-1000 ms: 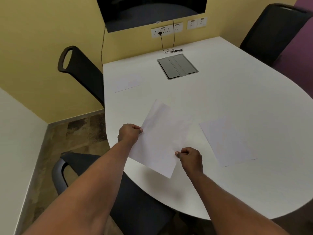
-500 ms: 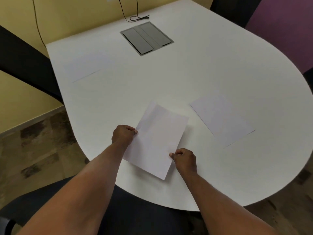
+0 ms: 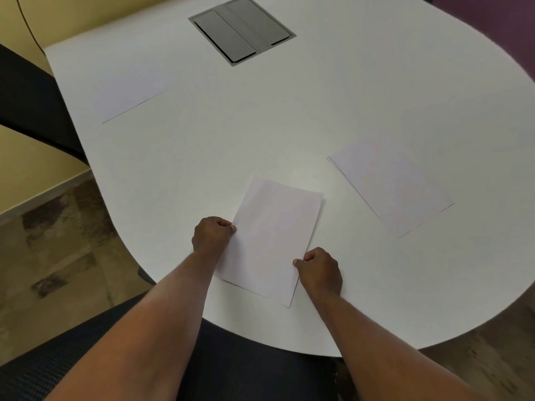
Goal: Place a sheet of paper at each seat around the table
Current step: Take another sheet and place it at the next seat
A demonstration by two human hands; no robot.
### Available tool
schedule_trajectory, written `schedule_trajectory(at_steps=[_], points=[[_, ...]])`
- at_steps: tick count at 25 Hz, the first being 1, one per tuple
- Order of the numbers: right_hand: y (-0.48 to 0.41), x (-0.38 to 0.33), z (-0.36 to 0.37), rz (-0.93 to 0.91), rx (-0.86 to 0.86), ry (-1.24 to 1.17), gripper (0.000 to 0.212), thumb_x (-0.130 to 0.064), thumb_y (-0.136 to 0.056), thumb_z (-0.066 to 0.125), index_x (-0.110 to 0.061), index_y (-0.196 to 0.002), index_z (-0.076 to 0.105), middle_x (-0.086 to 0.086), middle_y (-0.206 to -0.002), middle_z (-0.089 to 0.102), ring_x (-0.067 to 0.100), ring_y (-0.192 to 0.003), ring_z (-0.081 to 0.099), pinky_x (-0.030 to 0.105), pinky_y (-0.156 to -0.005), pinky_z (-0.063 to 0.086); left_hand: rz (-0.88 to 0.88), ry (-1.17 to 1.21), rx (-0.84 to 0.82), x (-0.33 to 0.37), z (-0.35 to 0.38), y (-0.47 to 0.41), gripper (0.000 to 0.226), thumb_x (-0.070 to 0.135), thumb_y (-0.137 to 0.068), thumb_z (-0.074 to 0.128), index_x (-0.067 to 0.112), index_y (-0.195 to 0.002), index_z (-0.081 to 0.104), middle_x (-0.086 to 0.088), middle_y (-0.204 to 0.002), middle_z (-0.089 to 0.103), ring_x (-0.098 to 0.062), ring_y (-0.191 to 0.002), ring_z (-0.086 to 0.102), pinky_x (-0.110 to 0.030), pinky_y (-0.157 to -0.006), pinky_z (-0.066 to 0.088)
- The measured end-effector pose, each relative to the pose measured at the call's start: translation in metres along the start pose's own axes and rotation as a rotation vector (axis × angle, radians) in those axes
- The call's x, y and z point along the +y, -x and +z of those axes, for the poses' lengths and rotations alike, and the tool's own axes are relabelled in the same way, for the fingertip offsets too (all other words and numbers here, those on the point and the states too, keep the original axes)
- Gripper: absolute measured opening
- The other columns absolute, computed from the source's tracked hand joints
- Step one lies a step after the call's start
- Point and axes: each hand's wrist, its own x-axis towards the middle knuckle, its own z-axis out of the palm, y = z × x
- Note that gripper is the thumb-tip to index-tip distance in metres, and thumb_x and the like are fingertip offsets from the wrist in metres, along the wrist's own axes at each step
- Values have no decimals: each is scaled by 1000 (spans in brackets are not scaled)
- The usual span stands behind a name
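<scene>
A white sheet of paper lies near the front edge of the white table. My left hand pinches its left edge and my right hand pinches its right edge near the bottom corner. The sheet looks almost flat on the tabletop, its near corner slightly raised. A second sheet lies flat to the right. A third sheet lies flat at the far left, beside a chair.
A grey cable hatch is set into the table at the back. One dark chair back stands at the left and a dark chair seat is below the table's front edge. Tiled floor shows on the left.
The sheet in both hands has come down from above the table onto the tabletop near the front edge. The view has tilted lower and closer to the table.
</scene>
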Motion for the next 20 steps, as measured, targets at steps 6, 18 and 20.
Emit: schedule_trajectory(at_steps=[6,18,20], points=[[-2,2,-2,26,-5,2,33,-41,-76,80,-25,-90,54,-8,-83,62,20,-76,61,29,-68,41,-29,-32,34,-1,4,-2,11,27,-73,79,27,-79,69,6,-90,73,-22,-92,67,-35,-91,53],[9,-1,-53,3,-14,-83,38,-47,-73,82,-25,-91,57,-10,-78,62,11,-70,60,27,-61,41,21,35,77,22,-17,28,16,32,-76,79,27,-82,66,5,-88,68,-25,-97,66,-46,-99,49],[21,-10,-75,-21,11,-100,37,-47,-74,82,-25,-91,57,-10,-77,62,13,-71,62,28,-63,44,55,51,81,35,-30,47,16,32,-77,79,26,-83,66,4,-88,68,-25,-98,66,-46,-99,49]])
